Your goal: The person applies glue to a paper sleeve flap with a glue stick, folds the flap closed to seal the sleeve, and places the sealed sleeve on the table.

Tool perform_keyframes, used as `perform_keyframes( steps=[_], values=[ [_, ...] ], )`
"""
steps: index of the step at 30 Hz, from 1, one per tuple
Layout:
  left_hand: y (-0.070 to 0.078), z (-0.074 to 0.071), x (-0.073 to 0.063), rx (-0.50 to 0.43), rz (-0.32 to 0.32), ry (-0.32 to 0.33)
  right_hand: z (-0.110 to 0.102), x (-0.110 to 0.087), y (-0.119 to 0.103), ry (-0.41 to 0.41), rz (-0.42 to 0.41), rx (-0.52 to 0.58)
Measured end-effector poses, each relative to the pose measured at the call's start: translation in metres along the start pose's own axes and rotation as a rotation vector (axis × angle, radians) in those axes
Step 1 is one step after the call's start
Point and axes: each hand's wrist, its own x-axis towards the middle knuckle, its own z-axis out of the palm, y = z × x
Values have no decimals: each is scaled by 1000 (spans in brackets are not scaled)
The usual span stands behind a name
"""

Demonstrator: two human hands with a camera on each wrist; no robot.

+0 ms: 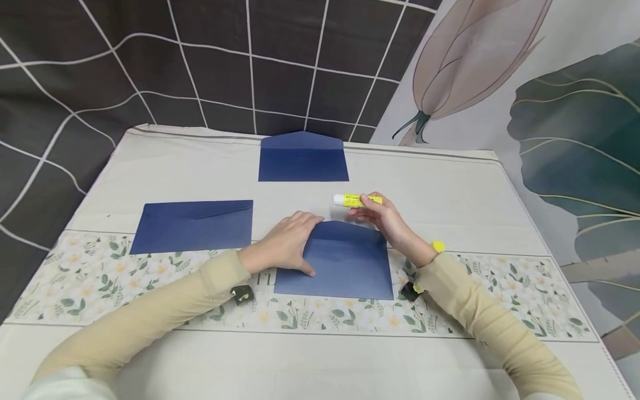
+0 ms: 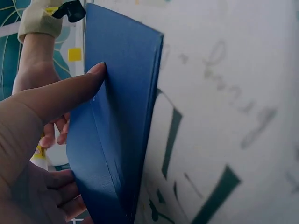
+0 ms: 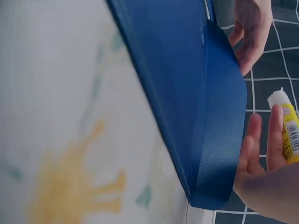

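A dark blue envelope (image 1: pixel 345 272) lies in front of me with its flap raised on the far side. My left hand (image 1: pixel 282 244) rests at its left edge, thumb pressing on the body and fingers reaching to the flap; the left wrist view shows this thumb (image 2: pixel 88 81) straight on the paper. Above the flap's right part, my right hand (image 1: pixel 392 222) holds a yellow glue stick (image 1: pixel 350 200), its white end pointing left. In the right wrist view, the glue stick (image 3: pixel 292 133) is between thumb and fingers, beside the flap.
Another blue envelope (image 1: pixel 195 228) lies at the left, flap folded down. A third blue envelope (image 1: pixel 303 165) lies at the table's far edge with its flap up. A small yellow cap (image 1: pixel 438 246) stands beside my right wrist. Beyond the table (image 1: pixel 425 178) hangs a dark checked curtain (image 1: pixel 215 72).
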Motion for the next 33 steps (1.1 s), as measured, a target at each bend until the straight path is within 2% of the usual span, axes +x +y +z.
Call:
perform_keyframes(
  steps=[9, 15, 22, 28, 33],
  values=[
    [5, 2, -5, -50, -21, 8, -2, 1, -3, -95, 97, 15],
    [8, 5, -11, -22, -18, 25, -4, -1, -6, -157, 160, -25],
    [14, 5, -19, -6, 17, 24, -4, -11, -5, -188, 222, -10],
    [17, 6, -20, 3, 79, -35, 0, -20, -1, -188, 271, 15],
    [21, 5, -19, -13, 114, -124, 2, -21, 2, -198, 292, 25]
  ],
)
